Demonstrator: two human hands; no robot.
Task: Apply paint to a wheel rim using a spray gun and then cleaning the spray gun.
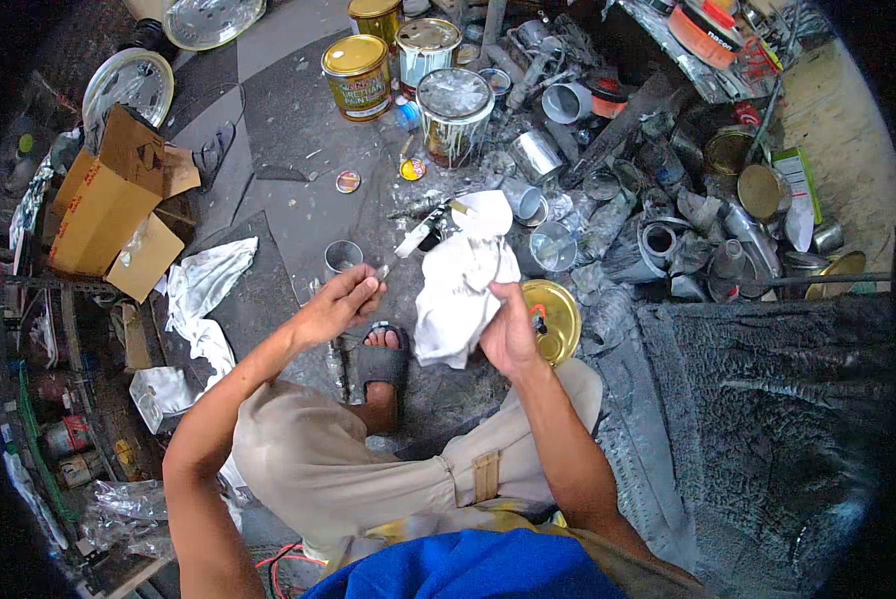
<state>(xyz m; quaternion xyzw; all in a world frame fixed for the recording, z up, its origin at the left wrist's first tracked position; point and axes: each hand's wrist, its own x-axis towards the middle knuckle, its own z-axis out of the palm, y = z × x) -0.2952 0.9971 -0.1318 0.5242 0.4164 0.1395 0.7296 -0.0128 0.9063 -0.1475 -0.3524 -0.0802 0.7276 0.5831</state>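
Note:
My left hand [346, 299] is closed, pinching the near end of a narrow, flat, pale tool [414, 240], perhaps a spatula or a brush; its exact kind is unclear. The tool slants up and right toward a bunched white cloth [463, 290]. My right hand [511, 329] grips the cloth's right side, and the cloth hangs in front of my knees. Just beyond my left hand stands a clear cup [343, 257] on the floor. A shiny gold lid or tray [558, 324] lies behind my right hand, partly covered by it.
Paint cans [455, 115] with drips stand ahead. A heap of used cups and cans [658, 240] fills the right, beside a dark, rough-coated surface [778, 389]. At left are an opened cardboard box [108, 215], another white cloth [208, 285] and a cluttered shelf [73, 399].

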